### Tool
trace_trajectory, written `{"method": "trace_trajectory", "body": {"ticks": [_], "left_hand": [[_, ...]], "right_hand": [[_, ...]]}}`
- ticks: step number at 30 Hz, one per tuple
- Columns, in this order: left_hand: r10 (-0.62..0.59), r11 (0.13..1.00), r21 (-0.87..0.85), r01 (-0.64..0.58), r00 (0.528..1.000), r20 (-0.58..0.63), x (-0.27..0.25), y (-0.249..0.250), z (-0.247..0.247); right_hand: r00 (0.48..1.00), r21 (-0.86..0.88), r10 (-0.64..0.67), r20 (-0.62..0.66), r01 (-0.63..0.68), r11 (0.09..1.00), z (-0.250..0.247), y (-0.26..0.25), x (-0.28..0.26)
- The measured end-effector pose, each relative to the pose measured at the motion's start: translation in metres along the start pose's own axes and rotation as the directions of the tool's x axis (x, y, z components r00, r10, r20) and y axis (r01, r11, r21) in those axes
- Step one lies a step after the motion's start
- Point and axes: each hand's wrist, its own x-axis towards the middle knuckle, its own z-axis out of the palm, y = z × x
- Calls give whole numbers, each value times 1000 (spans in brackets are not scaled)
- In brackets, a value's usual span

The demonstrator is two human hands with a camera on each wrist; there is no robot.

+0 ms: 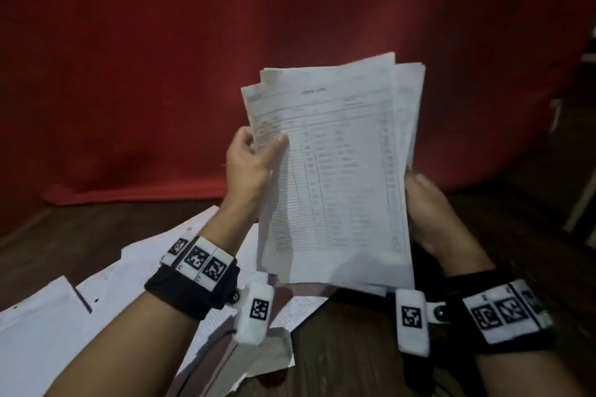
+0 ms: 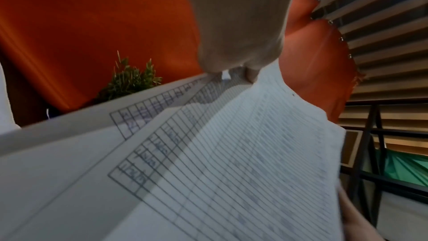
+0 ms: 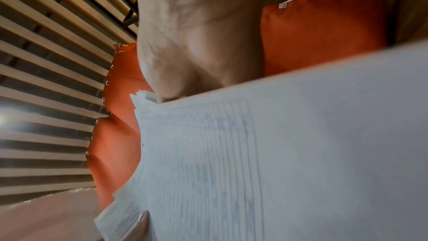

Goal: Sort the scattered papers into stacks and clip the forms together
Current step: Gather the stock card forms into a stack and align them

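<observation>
A thick sheaf of printed forms (image 1: 338, 171) with ruled tables is held upright in front of me, its sheets fanned unevenly at the top. My left hand (image 1: 254, 151) pinches its upper left edge, thumb on the front page. My right hand (image 1: 429, 206) grips the right edge from behind, mostly hidden by the paper. The left wrist view shows the ruled forms (image 2: 231, 153) close up under my left hand (image 2: 243, 25). The right wrist view shows the pale sheaf (image 3: 277, 153) under my right hand (image 3: 197, 43). More loose papers (image 1: 129, 267) lie scattered on the dark wooden table (image 1: 354, 348) below.
A red cloth (image 1: 161, 58) hangs behind the table. A crumpled grey sheet (image 1: 258, 358) lies near the front edge among the scattered papers. A small green plant (image 2: 129, 80) shows in the left wrist view. Slatted blinds (image 3: 46, 80) run along the wall.
</observation>
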Motion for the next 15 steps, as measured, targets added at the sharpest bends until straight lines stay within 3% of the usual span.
{"method": "trace_trajectory", "body": {"ticks": [2,4,9,15], "left_hand": [[55,998,1,-55,995,-86,-9,-4,6],[76,997,14,-75,995,-64,-18,-8,11],[106,992,66,-111,991,79,-20,-10,8],[144,983,89,-164,971,192,-6,-4,6]], "right_hand": [[998,141,7,57,-15,990,3,-2,-2],[998,171,-34,50,25,985,4,3,-2],[988,-17,-102,-117,101,995,1,17,5],[988,-102,-126,-88,117,988,5,15,2]]}}
